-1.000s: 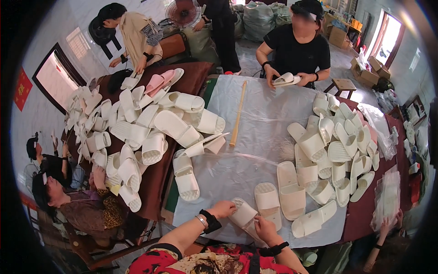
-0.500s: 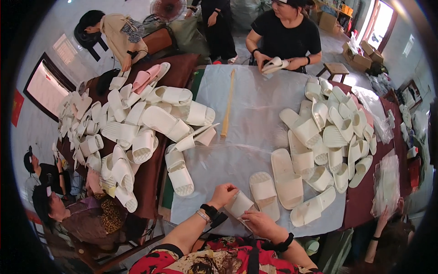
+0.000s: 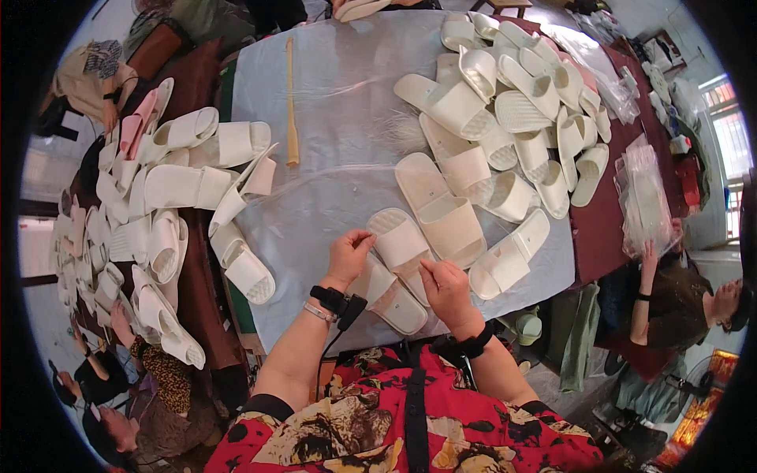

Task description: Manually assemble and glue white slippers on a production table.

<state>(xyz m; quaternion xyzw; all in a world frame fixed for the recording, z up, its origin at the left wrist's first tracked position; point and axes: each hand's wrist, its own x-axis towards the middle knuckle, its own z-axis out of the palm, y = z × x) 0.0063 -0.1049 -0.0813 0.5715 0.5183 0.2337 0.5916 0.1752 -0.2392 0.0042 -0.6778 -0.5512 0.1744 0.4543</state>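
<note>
Both my hands are over the near part of the table, above two cream-white slide slippers. One slipper (image 3: 400,244) lies with its toe pointing away from me. The other slipper (image 3: 400,309) lies nearer, partly under my left hand (image 3: 349,257). The left fingertips are pinched together beside the first slipper's edge. My right hand (image 3: 449,293) is also closed in a pinch, just right of the two slippers. Whatever the fingertips hold, if anything, is too small to make out. A larger slipper (image 3: 445,213) and another slipper (image 3: 511,256) lie to the right.
Slipper heaps lie at the left (image 3: 162,189) and right (image 3: 536,94). A yellow strip (image 3: 292,102) lies on the pale plastic sheet (image 3: 339,79). Clear bags (image 3: 643,197) are at the right, by a person's hand (image 3: 649,256). Other people are at the left.
The slipper my hands were gripping now lies on the table, and both hands have come off it into pinches. My view has shifted, so the table sits higher and further left.
</note>
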